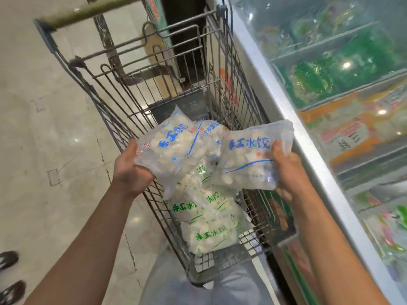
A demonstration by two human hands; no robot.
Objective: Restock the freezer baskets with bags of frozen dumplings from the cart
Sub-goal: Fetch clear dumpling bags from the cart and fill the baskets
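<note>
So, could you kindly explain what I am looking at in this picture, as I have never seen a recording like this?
There is no machine here: a person wears a camera on the head, looking forward and down at their own two bare arms. The left hand grips one clear bag of dumplings with blue print, and the right hand grips another blue-print bag. Both are held above a wire shopping cart, where more dumpling bags with green print lie. On the right stands a glass-topped chest freezer with coloured packets in its compartments. At the lower left, two dark shoes stand on the tiled floor.
</note>
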